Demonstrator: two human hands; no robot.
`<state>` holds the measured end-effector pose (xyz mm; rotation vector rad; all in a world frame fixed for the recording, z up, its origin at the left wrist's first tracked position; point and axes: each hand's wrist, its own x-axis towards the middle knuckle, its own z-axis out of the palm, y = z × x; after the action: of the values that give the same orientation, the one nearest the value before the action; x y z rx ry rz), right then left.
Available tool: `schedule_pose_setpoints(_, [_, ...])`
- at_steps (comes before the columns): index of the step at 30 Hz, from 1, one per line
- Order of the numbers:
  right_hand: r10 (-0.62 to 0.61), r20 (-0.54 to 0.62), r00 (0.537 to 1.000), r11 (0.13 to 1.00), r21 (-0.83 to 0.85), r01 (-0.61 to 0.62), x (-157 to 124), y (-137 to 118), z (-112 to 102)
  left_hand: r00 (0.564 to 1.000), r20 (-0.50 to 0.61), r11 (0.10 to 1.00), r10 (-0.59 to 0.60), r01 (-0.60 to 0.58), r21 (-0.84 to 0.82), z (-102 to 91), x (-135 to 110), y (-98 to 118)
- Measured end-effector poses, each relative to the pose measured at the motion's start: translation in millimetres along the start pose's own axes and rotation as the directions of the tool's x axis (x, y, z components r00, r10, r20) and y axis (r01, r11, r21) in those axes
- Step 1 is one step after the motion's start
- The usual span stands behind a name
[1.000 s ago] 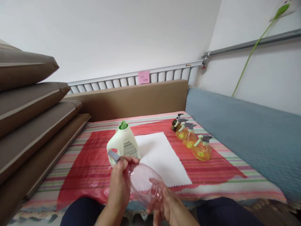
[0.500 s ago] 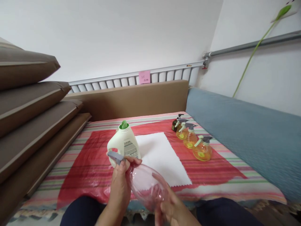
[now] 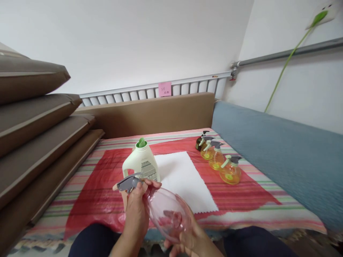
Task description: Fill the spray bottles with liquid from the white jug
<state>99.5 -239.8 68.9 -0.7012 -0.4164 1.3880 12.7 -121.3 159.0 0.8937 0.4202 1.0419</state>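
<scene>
A clear pink spray bottle [image 3: 163, 205] lies tilted between both hands, its grey trigger head [image 3: 128, 182] pointing left. My left hand [image 3: 138, 205] is closed round the neck and collar, just below the head. Around the rounded base, my right hand [image 3: 194, 237] grips the body, and its fingers show through the clear wall. No liquid is visible in the bottle. Just behind the trigger head stands a pale green detergent jug [image 3: 142, 160] with a green spout; the hands and bottle hide its lower part.
Several spray bottles with yellow liquid, the nearest one [image 3: 230, 173] among them, stand in a row at right beside a dark pump bottle [image 3: 199, 142]. A white sheet [image 3: 184, 178] lies on red plastic [image 3: 99, 189]. Stacked brown cushions [image 3: 40, 128] rise at left, a blue-grey bolster [image 3: 281, 146] at right.
The spray bottle has turned about its length, so the trigger head now shows its side and a peach-coloured trigger. The fingers of my right hand have shifted on the base.
</scene>
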Motion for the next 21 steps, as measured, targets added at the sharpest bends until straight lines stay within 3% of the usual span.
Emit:
schedule_pose_setpoints(4, [0.205, 0.040, 0.978, 0.961, 0.179, -0.209, -6.4, -3.6, 4.9, 0.998, -0.033, 0.998, 0.052, -0.051, 0.044, 4.3, -1.5, 3.7])
schedule_pose_setpoints(6, [0.253, 0.064, 0.965, 0.942, 0.213, -0.261, -7.4, -4.9, 9.7, 0.996, -0.054, 0.995, 0.077, -0.074, 0.065, 5.5, -1.9, 4.7])
schedule_pose_setpoints(11, [0.002, 0.028, 1.000, 0.994, 0.106, -0.005, -2.9, 1.1, 9.8, 0.988, -0.085, 0.987, 0.127, -0.118, 0.110, 6.0, -1.5, 4.6])
schedule_pose_setpoints(14, [0.097, 0.041, 0.994, 0.984, 0.144, -0.102, -3.2, 3.0, 4.1, 0.987, -0.066, 0.978, 0.149, -0.138, 0.156, 7.5, -1.5, 5.1])
schedule_pose_setpoints(18, [0.271, 0.174, 0.947, 0.928, 0.212, -0.305, -7.3, -1.7, 4.2, 0.989, -0.033, 0.976, 0.147, -0.139, 0.169, 9.2, -2.2, 7.1])
schedule_pose_setpoints(21, [0.156, 0.137, 0.978, 0.965, 0.188, -0.181, -9.0, -3.5, 8.6, 0.983, -0.022, 0.962, 0.180, -0.171, 0.211, 8.0, -1.2, 7.2])
